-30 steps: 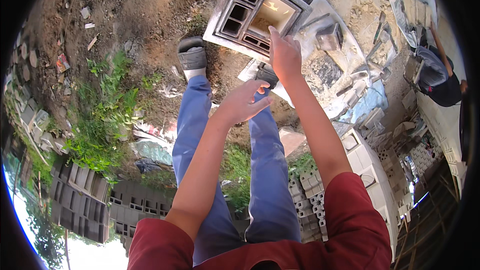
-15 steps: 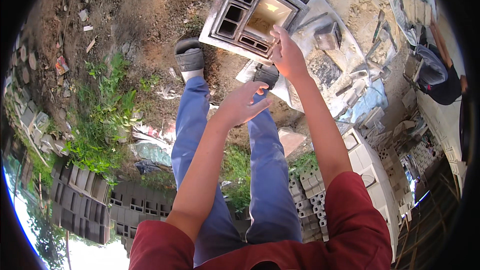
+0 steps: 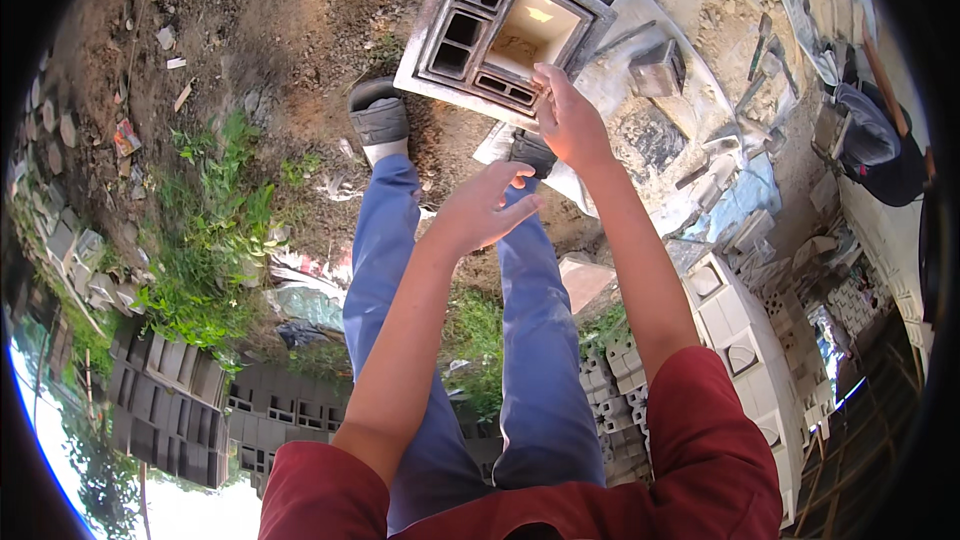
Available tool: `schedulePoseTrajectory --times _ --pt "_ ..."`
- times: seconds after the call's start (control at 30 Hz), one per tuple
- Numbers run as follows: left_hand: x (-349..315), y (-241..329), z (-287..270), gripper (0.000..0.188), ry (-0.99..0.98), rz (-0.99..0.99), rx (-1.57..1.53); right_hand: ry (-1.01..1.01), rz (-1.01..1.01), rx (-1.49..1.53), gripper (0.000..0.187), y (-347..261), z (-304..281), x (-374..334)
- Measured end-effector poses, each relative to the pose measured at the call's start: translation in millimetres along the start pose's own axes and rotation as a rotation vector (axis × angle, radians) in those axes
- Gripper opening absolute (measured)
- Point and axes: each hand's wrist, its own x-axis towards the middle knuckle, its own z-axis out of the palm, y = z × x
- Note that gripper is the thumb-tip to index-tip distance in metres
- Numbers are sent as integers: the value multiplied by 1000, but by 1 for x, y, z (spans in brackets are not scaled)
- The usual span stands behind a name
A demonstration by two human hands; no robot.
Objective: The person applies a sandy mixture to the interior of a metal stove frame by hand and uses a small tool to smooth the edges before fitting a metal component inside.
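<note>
A box-shaped mould (image 3: pixel 420 80) with a thick pale rim and a dark inner frame sits tilted on the ground by my feet. Small rectangular openings line two of its sides, around a larger cream-coloured hollow with a bright patch inside. My right hand (image 3: pixel 574 122) reaches to its near right edge, fingers slightly bent and apart, fingertips at the inner frame; whether they touch it I cannot tell. My left hand (image 3: pixel 485 208) hovers over my left-to-right shin gap, nearer the right leg, with thumb and fingers apart and nothing in it.
Right of the mould, a pale sheet (image 3: pixel 700 120) carries sandy powder, a metal block (image 3: pixel 658 72) and several hand tools (image 3: pixel 760 50). Patterned concrete blocks (image 3: pixel 735 340) stand stacked at lower right, grey blocks (image 3: pixel 170 410) at lower left. A dark bundle (image 3: pixel 875 140) lies far right. Weeds (image 3: pixel 215 230) grow at left.
My right hand has shifted slightly left and down along the mould's near edge. My left hand stays almost in place.
</note>
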Motion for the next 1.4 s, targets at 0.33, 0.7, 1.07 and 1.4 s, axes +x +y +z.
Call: schedulePoseTrajectory --times 0.33,0.7,1.07,1.4 --pt "6 -1 -5 62 -5 -23 39 161 -219 -513 58 7 12 -13" --pt "13 0 -9 62 -46 -82 82 197 -154 -483 60 23 18 -26" --pt "26 8 -18 58 -24 -107 70 205 -108 -364 45 11 17 -5" --pt "83 78 -35 18 466 289 98 448 35 -184 44 24 -51 -10"
